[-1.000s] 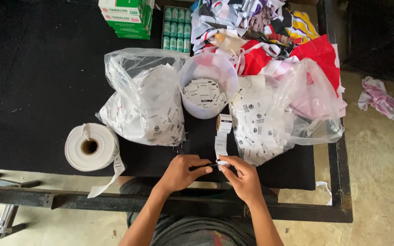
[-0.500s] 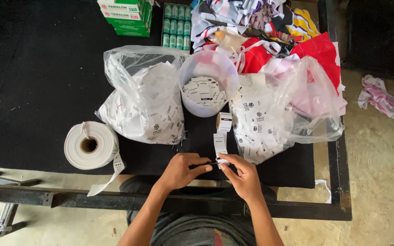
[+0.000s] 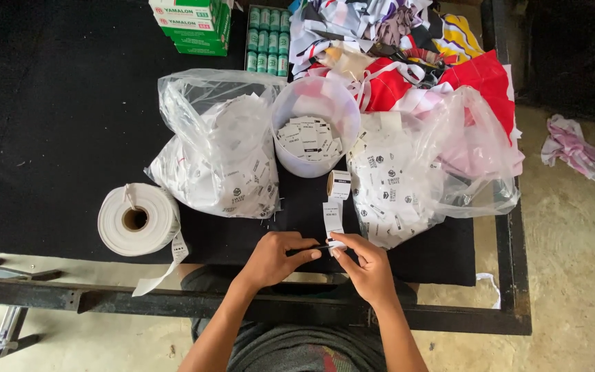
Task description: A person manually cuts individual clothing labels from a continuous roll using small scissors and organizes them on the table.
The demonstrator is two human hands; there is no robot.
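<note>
Both hands meet at about 6 o'clock on the black table, right by the near edge. Left hand is curled w/ thumb and forefinger pinched on something thin and dark, prob small scissors but can't tell for sure. Right hand has its fingertips pinched on the free end of the label strip, holding it taut so the end sits right where the hands meet.

Strip runs up toward 12 to a small label roll, which stands just in front of the white tub full of loose cut labels, close enough for an easy drop, I'd guess.

Clear bags of labels flank it: one at 10-11, one at 1-2. Big white roll sits at 9, tail hanging off the edge. Fabric pile way back at 1, green boxes at 11-12.
</note>
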